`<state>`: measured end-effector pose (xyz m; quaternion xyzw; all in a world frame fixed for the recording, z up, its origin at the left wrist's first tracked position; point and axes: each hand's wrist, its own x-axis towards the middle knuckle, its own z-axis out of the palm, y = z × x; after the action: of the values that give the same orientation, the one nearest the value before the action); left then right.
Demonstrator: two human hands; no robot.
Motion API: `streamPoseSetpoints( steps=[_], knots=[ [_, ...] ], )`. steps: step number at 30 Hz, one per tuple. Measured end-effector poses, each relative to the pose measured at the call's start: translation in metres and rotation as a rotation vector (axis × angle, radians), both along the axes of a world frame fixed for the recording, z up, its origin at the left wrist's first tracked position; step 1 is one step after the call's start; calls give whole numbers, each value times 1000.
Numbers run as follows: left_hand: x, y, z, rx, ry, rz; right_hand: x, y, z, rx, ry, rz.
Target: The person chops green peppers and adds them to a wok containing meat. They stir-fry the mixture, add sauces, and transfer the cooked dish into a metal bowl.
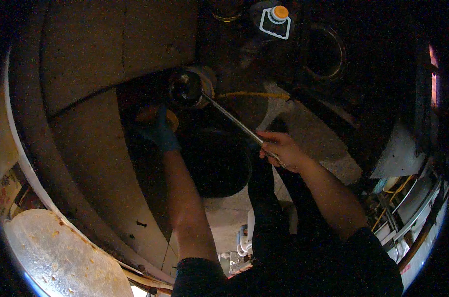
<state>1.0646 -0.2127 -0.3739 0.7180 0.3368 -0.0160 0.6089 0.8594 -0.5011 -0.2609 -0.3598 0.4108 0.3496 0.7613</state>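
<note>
The scene is dim. My right hand is closed around the near end of a long, thin metal rod or handle. Its far end meets a dark, rounded, shiny thing, perhaps a ladle bowl or a container. My left hand, in a blue-green glove, is at a round orange-brown object, just below and left of the shiny thing; its fingers are partly hidden in shadow. Below the rod is a large dark round opening or container.
A bottle with an orange cap and a pale handle stands at the top. Right of it is a dark round rim. A yellow cord or hose crosses the middle. Large brown panels fill the left; a stained round surface lies lower left.
</note>
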Motion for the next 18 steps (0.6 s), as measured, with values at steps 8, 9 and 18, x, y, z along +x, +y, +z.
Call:
streamPoseSetpoints(
  steps=[8, 9, 18],
  knots=[
    [23, -31, -42, -33, 23, -34, -46, -10, 19, 121, 69, -150],
    [24, -34, -48, -26, 21, -35, -49, -11, 25, 98, 86, -136],
    [42, -50, -71, -47, 19, -70, -84, 17, 80, 132, 18, -365]
  ],
)
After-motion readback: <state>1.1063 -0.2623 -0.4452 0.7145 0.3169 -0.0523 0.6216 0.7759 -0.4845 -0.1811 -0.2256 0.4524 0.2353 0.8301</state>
